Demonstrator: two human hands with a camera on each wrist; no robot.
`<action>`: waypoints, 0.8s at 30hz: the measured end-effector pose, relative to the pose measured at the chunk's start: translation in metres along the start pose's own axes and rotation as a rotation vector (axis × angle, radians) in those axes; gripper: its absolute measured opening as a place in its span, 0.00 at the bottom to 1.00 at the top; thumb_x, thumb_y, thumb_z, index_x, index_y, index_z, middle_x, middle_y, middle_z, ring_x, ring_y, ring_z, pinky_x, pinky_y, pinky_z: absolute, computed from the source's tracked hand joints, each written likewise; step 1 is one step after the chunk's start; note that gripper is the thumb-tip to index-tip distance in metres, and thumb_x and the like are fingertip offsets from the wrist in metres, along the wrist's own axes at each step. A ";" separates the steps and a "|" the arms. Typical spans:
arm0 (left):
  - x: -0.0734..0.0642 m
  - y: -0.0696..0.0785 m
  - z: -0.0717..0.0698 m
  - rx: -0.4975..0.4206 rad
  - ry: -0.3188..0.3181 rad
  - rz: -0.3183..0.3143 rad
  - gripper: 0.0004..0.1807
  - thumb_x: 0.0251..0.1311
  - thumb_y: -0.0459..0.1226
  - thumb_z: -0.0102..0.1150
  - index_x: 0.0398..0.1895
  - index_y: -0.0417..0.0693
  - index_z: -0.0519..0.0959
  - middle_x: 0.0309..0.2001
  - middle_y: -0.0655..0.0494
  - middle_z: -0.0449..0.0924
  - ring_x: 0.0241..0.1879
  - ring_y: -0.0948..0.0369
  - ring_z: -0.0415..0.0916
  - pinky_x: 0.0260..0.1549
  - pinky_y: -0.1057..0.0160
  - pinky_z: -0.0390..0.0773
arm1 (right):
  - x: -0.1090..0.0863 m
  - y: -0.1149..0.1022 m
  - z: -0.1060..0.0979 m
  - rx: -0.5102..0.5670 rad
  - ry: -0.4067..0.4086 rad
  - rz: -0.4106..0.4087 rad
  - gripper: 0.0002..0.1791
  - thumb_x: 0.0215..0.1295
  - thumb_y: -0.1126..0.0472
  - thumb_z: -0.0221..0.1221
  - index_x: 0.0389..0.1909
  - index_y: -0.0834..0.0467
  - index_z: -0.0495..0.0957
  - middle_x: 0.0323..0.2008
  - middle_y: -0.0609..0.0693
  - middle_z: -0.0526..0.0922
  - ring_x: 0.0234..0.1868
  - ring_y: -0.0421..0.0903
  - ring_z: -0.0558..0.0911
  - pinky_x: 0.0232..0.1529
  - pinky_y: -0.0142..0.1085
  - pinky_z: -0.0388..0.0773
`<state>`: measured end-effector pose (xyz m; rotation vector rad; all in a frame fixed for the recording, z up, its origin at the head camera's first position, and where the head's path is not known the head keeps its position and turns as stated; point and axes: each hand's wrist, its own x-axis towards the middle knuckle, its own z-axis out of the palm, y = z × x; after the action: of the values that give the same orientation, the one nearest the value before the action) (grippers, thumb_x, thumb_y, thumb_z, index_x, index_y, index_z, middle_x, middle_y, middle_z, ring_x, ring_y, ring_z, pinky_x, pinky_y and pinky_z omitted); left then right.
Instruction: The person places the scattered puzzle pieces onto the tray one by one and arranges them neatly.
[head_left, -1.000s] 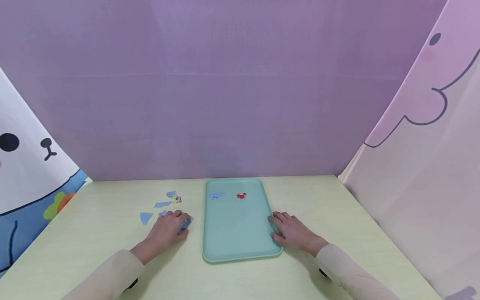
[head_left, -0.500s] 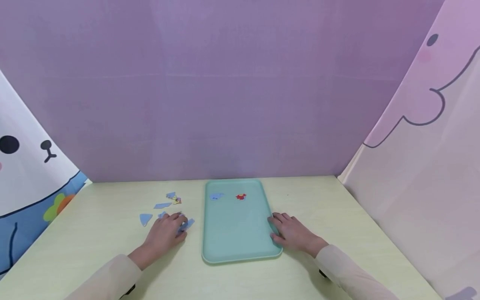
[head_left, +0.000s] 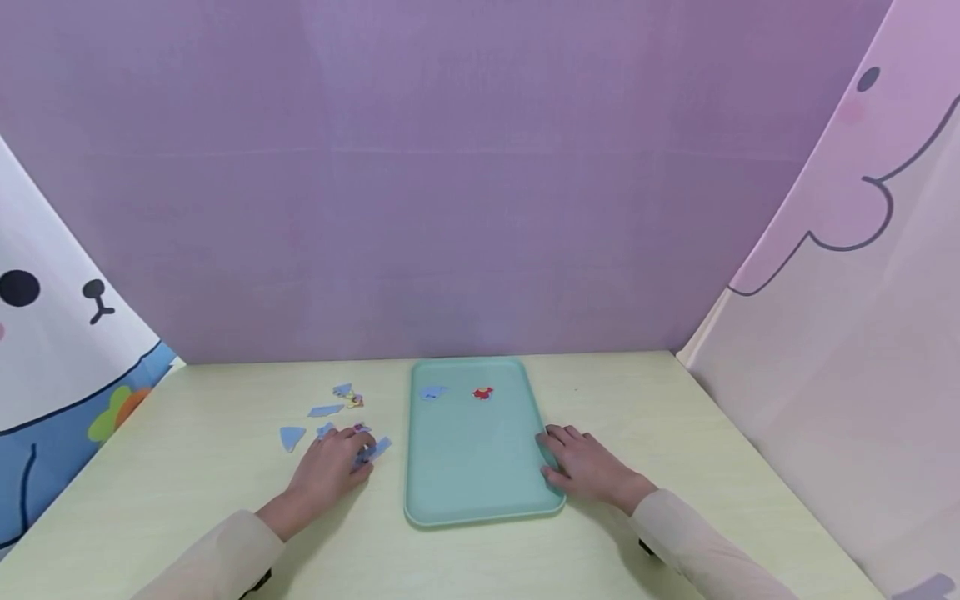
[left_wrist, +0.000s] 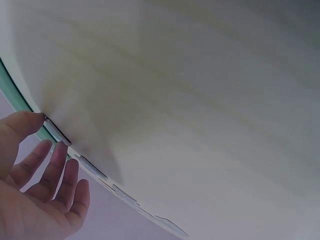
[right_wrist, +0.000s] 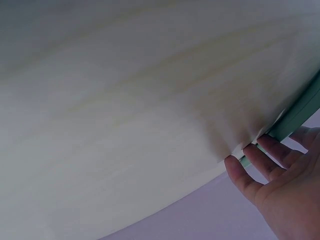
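Observation:
In the head view, my left hand (head_left: 326, 467) is over a small cluster of flat blue puzzle pieces (head_left: 382, 447) left of the tray. Seen from the left wrist, the thumb and fingers pinch one puzzle piece (left_wrist: 57, 131) at its ends, low on the table. My right hand (head_left: 588, 462) rests at the right rim of a mint-green tray (head_left: 483, 467), fingers relaxed, fingertips (right_wrist: 231, 161) on the table beside it. A pale blue piece (head_left: 432, 392) and a red piece (head_left: 483, 393) lie apart near the tray's far end. The left hand partly hides the cluster.
Beyond the left hand lie a blue triangular piece (head_left: 292, 437), a long blue piece (head_left: 326, 411) and a yellow-patterned piece (head_left: 354, 401). The pale wooden table (head_left: 480, 567) ends at a purple cloth backdrop (head_left: 480, 208). Printed cloths hang at both sides.
The left hand has drawn back slightly towards the lower left. Blue pieces beneath its fingers have spread, and a purple-marked one now shows. The right hand and tray have stayed put.

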<state>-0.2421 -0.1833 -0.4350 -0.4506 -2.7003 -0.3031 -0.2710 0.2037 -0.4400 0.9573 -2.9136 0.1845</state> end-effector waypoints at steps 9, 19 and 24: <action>0.000 -0.002 0.000 -0.050 0.017 0.038 0.14 0.39 0.33 0.69 0.33 0.47 0.80 0.35 0.53 0.82 0.28 0.57 0.73 0.25 0.60 0.73 | 0.000 -0.001 0.000 0.011 -0.009 0.010 0.28 0.65 0.48 0.49 0.61 0.61 0.65 0.60 0.59 0.67 0.60 0.56 0.67 0.54 0.54 0.67; 0.003 -0.004 -0.001 -0.036 0.060 0.098 0.16 0.37 0.36 0.72 0.33 0.48 0.80 0.30 0.57 0.81 0.29 0.59 0.73 0.25 0.61 0.73 | 0.000 -0.002 -0.001 0.015 -0.019 0.023 0.29 0.65 0.48 0.49 0.62 0.60 0.64 0.61 0.59 0.67 0.61 0.56 0.67 0.55 0.54 0.66; 0.006 -0.006 -0.001 -0.007 0.109 0.146 0.16 0.35 0.35 0.72 0.32 0.48 0.80 0.27 0.58 0.79 0.27 0.60 0.72 0.21 0.64 0.71 | 0.000 -0.002 -0.002 0.014 -0.015 0.017 0.29 0.65 0.48 0.49 0.61 0.61 0.65 0.60 0.59 0.67 0.60 0.56 0.67 0.54 0.54 0.67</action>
<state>-0.2494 -0.1873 -0.4322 -0.6124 -2.5457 -0.2877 -0.2695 0.2022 -0.4379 0.9404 -2.9384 0.2005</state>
